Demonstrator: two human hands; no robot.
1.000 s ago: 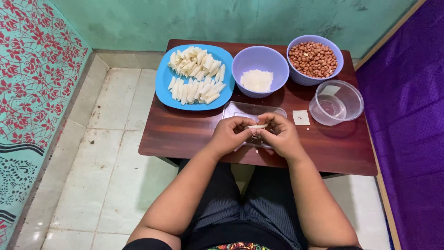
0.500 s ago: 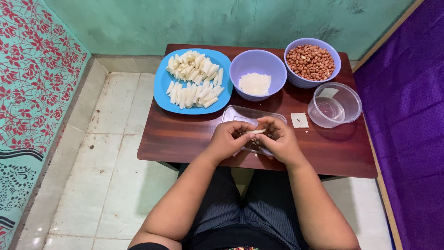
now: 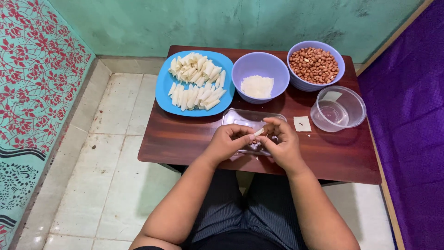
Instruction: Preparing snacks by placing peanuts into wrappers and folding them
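My left hand [image 3: 227,141] and my right hand [image 3: 280,141] meet over a clear rectangular tray [image 3: 245,118] on a dark wooden table [image 3: 185,139]. Between their fingertips they pinch a small white wrapper [image 3: 259,132] rolled around a brownish filling. A blue plate [image 3: 166,90] heaped with several white rolled pieces [image 3: 196,81] stands at the back left. Behind my hands is a lavender bowl [image 3: 259,69] holding white square wrappers [image 3: 257,86]. A second lavender bowl of peanuts [image 3: 314,65] sits at the back right.
A round clear plastic container [image 3: 338,109] stands at the right, with a loose white wrapper square [image 3: 302,123] beside it. Pale floor tiles [image 3: 111,185] lie left of the table, a purple cloth [image 3: 411,115] on the right, teal walls behind.
Both hands have stayed together over the clear tray, working the small wrapper between the fingers. The white roll end now shows between the fingertips.
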